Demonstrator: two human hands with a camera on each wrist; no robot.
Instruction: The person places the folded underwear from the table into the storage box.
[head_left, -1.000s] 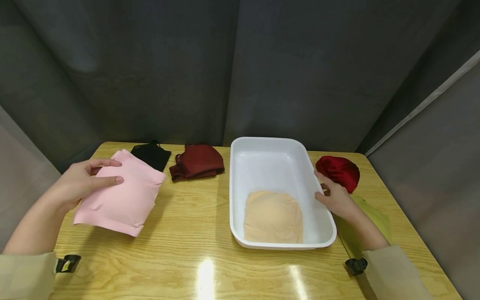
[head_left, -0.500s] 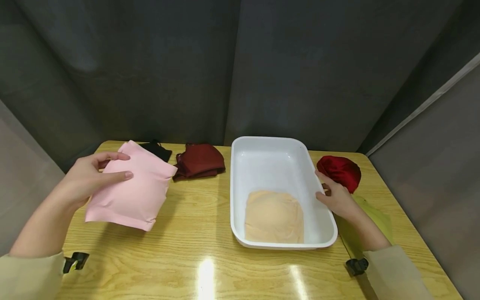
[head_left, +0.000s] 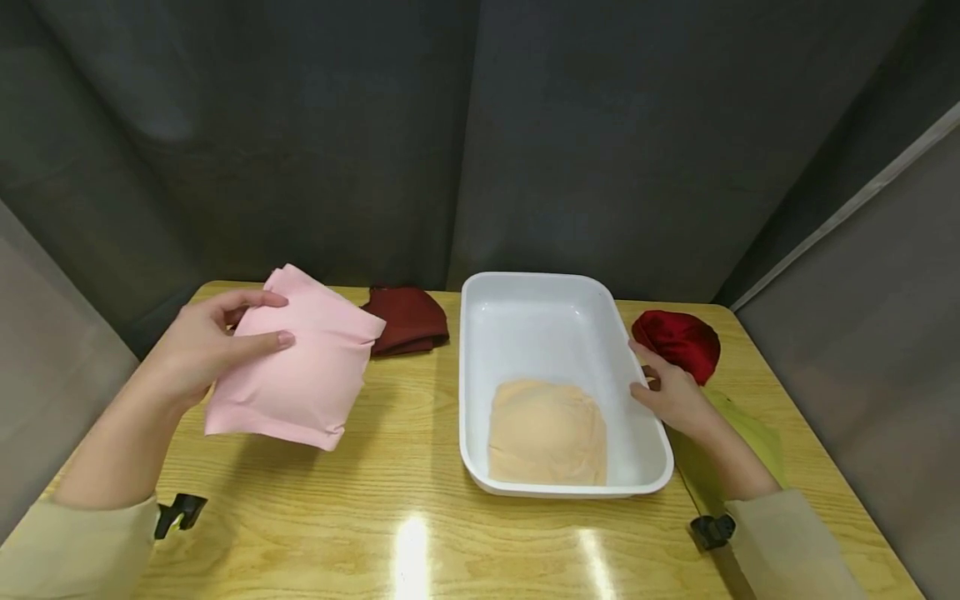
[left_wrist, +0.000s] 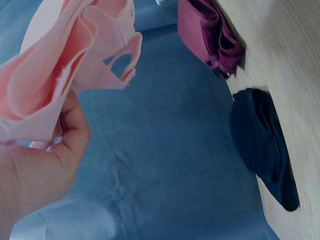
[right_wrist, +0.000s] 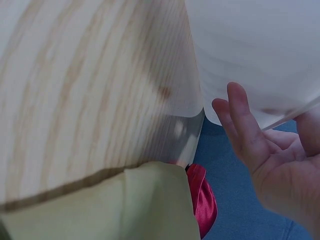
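Observation:
Over the left side of the table my left hand (head_left: 198, 346) holds up a folded pink bra (head_left: 303, 375), thumb on the near face and fingers behind. Its layered folds and a strap loop show in the left wrist view. My right hand (head_left: 675, 400) grips the right rim of a white plastic bin (head_left: 536, 333), thumb over the rim; in the right wrist view some fingers stretch along the bin's outer wall. A folded beige bra (head_left: 547, 433) lies flat in the near part of the bin.
Behind the pink bra lies a folded dark red bra (head_left: 412, 321). A folded black garment (left_wrist: 262, 145) shows in the left wrist view, hidden in the head view. Right of the bin are a red satin garment (head_left: 678, 337) and an olive-green one (head_left: 757, 433). Grey curtains (head_left: 300, 150) surround the table.
My left hand has carried the pink bra to the right and slightly away, covering the black garment in the head view. My right hand and the bin have stayed in place.

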